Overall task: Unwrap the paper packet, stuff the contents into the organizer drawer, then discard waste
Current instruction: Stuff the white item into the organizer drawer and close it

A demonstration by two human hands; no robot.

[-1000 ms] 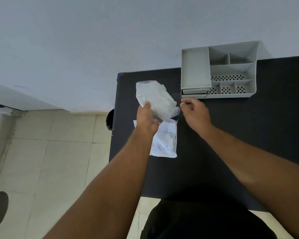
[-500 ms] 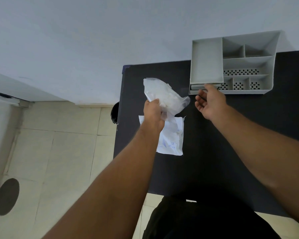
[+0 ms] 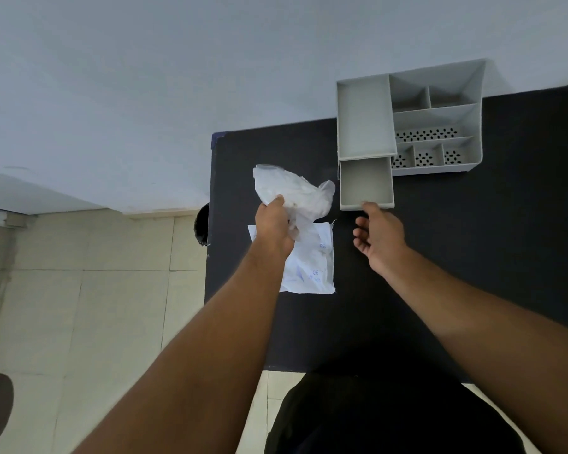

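Observation:
My left hand (image 3: 274, 224) grips a crumpled white translucent bundle (image 3: 294, 190), held above the black table (image 3: 440, 257). Under that hand lies the flat white paper wrapper (image 3: 312, 267) with blue print. A grey organizer (image 3: 436, 119) stands at the table's far edge against the wall. Its drawer (image 3: 365, 183) is pulled out toward me and looks empty. My right hand (image 3: 379, 235) is at the drawer's front lip, one fingertip touching it, the other fingers spread and curled with nothing in them.
The organizer has several small compartments, some with perforated floors, all appearing empty. Left of the table is tiled floor (image 3: 95, 306) with a dark round object (image 3: 202, 224) at the table's left edge. My dark clothing (image 3: 391, 417) shows below the near edge.
The drawer has slid out from the organizer toward me, drawn by my right hand. My left hand still holds the bundle in about the same place.

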